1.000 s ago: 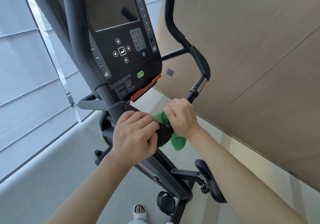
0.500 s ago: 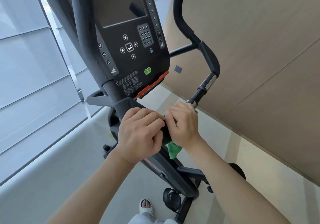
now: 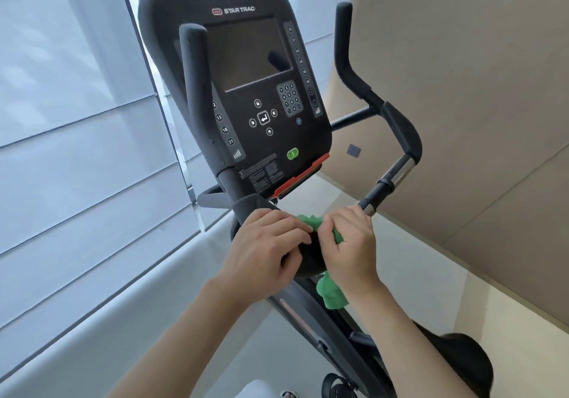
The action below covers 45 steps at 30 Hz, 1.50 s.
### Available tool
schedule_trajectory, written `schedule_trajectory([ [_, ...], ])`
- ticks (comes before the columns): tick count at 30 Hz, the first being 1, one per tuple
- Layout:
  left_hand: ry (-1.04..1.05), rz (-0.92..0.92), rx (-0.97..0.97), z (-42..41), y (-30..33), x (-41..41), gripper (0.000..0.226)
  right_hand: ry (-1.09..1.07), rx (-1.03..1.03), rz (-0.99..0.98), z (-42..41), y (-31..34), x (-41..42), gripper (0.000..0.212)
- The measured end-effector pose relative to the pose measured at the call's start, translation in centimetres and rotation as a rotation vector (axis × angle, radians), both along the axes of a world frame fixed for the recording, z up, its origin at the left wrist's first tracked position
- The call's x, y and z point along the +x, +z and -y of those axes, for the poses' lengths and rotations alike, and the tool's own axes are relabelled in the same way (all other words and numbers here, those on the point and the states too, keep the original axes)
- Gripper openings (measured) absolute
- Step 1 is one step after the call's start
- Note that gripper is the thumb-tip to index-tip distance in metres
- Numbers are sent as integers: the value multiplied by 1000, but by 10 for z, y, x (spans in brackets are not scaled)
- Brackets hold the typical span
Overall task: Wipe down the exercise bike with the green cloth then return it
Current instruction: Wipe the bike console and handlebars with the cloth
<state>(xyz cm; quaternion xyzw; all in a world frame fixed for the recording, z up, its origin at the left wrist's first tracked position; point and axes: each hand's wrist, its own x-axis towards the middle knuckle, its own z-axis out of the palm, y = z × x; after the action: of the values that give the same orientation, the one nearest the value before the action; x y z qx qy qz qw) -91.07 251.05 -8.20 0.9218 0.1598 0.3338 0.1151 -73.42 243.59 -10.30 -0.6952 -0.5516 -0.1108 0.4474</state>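
My 2 hands meet on the black hub just under the console (image 3: 246, 89) of the exercise bike (image 3: 311, 314). My right hand (image 3: 349, 249) has its fingers curled round the green cloth (image 3: 331, 296) and presses it against the hub; a crumpled bit of cloth shows above my knuckles, between the 2 hands, and a longer tail hangs down below my wrist, in front of the sloping frame. My left hand (image 3: 268, 252) lies over the left side of the same hub with its fingers bent over the top edge — their tips reach the cloth, but I cannot tell whether they pinch it or only rest on the plastic beside it.

The console stands upright above my hands, its dark screen unlit, with the brand STAR TRAC printed at the top, a number keypad, an arrow pad and a green button (image 3: 292, 153) near the lower edge, over an orange-red strip. The left handlebar (image 3: 192, 89) rises in front of the console; the right handlebar (image 3: 397, 126) bends out toward the tan wall (image 3: 477, 89), with a shiny metal section just above my right hand. The black saddle (image 3: 458, 363) sits at the lower right — beside my right forearm. To the left are pale window blinds (image 3: 67, 120), and a sandalled toe shows at the bottom edge.
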Motion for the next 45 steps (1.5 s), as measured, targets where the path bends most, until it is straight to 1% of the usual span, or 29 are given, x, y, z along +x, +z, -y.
schedule_trajectory([
  [3,-25,-39,-49,-2,3,-6,27,62,73,-62,-6,21,0,36],
  [5,1,5,-80,-2,5,-10,27,126,104,-82,-13,40,1,35],
  [9,175,152,-128,-1,17,-23,25,263,135,-134,-33,73,-3,34],
  [14,360,183,-132,0,36,-41,25,397,193,-223,-65,109,-12,37],
  [17,419,225,-145,-1,46,-49,27,471,244,-239,-86,135,-18,39],
  [21,438,245,-162,-12,57,-55,28,502,314,-198,-116,169,-23,41],
  [24,424,241,-155,-28,67,-61,28,477,350,-179,-138,194,-21,43],
  [28,418,271,-147,-50,79,-73,29,462,341,-238,-171,225,-29,47],
  [31,401,266,-178,-64,82,-80,31,463,328,-221,-200,241,-43,48],
  [35,378,226,-212,-81,83,-86,32,467,341,-145,-231,251,-65,44],
  [38,373,231,-228,-93,84,-91,32,439,358,-38,-252,248,-80,42],
  [40,359,236,-235,-98,84,-93,31,436,301,49,-266,234,-83,39],
  [41,353,236,-238,-100,84,-94,31,440,240,82,-271,223,-85,37],
  [43,348,231,-249,-103,82,-96,31,470,132,75,-274,203,-85,29],
  [45,343,227,-263,-106,79,-98,31,498,118,68,-271,194,-83,21],
])
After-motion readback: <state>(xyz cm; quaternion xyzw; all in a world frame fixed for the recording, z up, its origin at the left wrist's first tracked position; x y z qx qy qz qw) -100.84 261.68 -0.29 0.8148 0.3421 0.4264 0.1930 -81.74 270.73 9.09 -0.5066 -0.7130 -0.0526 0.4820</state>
